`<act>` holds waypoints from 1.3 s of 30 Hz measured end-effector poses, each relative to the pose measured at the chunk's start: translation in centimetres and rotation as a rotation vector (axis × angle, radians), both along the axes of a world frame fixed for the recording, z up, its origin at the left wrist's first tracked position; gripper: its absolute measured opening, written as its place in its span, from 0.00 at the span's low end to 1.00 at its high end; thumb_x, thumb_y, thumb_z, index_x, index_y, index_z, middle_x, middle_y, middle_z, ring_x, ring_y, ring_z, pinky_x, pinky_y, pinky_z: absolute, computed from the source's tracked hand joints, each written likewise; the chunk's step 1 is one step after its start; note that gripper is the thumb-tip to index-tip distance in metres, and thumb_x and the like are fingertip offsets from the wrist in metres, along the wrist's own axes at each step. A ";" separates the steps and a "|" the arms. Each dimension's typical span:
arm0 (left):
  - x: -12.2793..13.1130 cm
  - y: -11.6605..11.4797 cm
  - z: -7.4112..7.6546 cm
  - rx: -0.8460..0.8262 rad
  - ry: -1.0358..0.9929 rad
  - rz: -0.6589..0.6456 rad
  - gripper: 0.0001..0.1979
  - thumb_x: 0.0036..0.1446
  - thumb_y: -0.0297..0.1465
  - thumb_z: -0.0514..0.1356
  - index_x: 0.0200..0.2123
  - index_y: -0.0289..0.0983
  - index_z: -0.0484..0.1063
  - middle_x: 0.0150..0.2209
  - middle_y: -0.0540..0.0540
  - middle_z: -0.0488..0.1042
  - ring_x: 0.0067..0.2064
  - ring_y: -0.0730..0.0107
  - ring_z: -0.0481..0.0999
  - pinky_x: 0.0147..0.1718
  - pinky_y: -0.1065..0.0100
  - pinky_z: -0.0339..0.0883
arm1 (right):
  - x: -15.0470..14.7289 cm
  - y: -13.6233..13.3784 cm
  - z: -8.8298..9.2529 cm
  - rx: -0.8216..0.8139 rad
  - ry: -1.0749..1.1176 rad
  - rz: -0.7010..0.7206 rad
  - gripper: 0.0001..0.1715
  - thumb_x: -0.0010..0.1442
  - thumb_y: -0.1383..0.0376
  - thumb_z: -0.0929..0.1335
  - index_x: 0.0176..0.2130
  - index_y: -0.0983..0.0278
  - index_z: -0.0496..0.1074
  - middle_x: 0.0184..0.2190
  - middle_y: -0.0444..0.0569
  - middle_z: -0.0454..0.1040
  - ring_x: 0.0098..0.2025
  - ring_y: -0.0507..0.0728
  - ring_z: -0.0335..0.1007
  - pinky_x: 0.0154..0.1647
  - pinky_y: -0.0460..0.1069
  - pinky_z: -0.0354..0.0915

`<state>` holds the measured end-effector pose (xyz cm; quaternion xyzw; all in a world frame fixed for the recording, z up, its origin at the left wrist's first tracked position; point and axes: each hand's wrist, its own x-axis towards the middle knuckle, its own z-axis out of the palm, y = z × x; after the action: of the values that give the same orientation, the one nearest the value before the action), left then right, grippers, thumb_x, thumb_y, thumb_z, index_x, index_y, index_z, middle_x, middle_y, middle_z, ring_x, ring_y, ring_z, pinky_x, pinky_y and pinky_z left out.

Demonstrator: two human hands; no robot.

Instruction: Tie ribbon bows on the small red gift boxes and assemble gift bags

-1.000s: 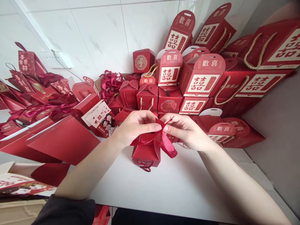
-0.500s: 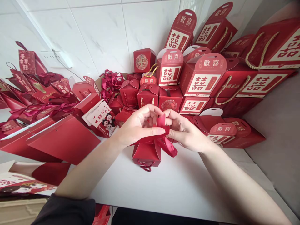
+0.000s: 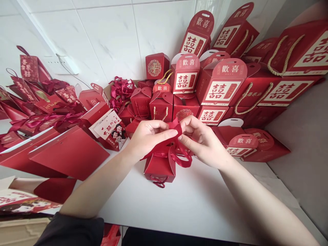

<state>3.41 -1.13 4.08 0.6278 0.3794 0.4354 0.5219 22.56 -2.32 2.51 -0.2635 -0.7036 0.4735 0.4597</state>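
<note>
A small red gift box (image 3: pixel 159 166) stands on the white table (image 3: pixel 194 201), a twisted cord handle hanging at its front. A red satin ribbon (image 3: pixel 179 155) is wound round its top and loops down on the right. My left hand (image 3: pixel 147 136) pinches one part of the ribbon above the box. My right hand (image 3: pixel 202 140) pinches the ribbon from the other side, fingertips almost touching those of the left. Both hands are closed on the ribbon just over the box's top.
Stacks of red gift boxes (image 3: pixel 220 85) with white labels and rope handles fill the back and right. Flat red cartons (image 3: pixel 66 152) and ribboned bags (image 3: pixel 38 102) lie at the left. A card with cartoon figures (image 3: pixel 112 128) leans near my left hand. A tiled wall rises behind.
Both hands have lifted slightly and drawn the ribbon upward above the box. The hanging loop on the right has become thinner and rounder. The box has stayed put.
</note>
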 end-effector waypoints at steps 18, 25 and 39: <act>0.2 -0.6 0.7 0.294 0.124 0.100 0.13 0.59 0.38 0.63 0.26 0.36 0.75 0.27 0.49 0.73 0.29 0.74 0.68 0.29 0.71 0.61 | -0.3 -0.8 0.8 0.193 -0.150 -0.298 0.10 0.62 0.59 0.70 0.33 0.62 0.70 0.29 0.43 0.72 0.30 0.51 0.66 0.34 0.48 0.65; 0.3 -1.2 0.7 0.531 0.205 0.160 0.09 0.59 0.33 0.63 0.27 0.37 0.76 0.27 0.49 0.72 0.30 0.73 0.69 0.30 0.70 0.62 | -0.8 -1.2 0.7 0.220 -0.075 -0.331 0.09 0.61 0.60 0.72 0.38 0.61 0.71 0.35 0.46 0.73 0.35 0.54 0.70 0.40 0.51 0.68; -3.1 2.7 0.2 0.239 0.172 -0.631 0.36 0.45 0.35 0.71 0.59 0.43 0.66 0.55 0.38 0.71 0.60 0.47 0.69 0.57 0.52 0.65 | -1.4 -1.8 5.3 0.296 0.143 -0.424 0.06 0.63 0.60 0.70 0.35 0.58 0.71 0.32 0.45 0.73 0.34 0.54 0.74 0.35 0.50 0.72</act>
<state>0.31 1.52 4.27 0.8053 0.1557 0.2395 0.5195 21.20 -4.07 7.79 -0.3010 -0.6598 0.2760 0.6308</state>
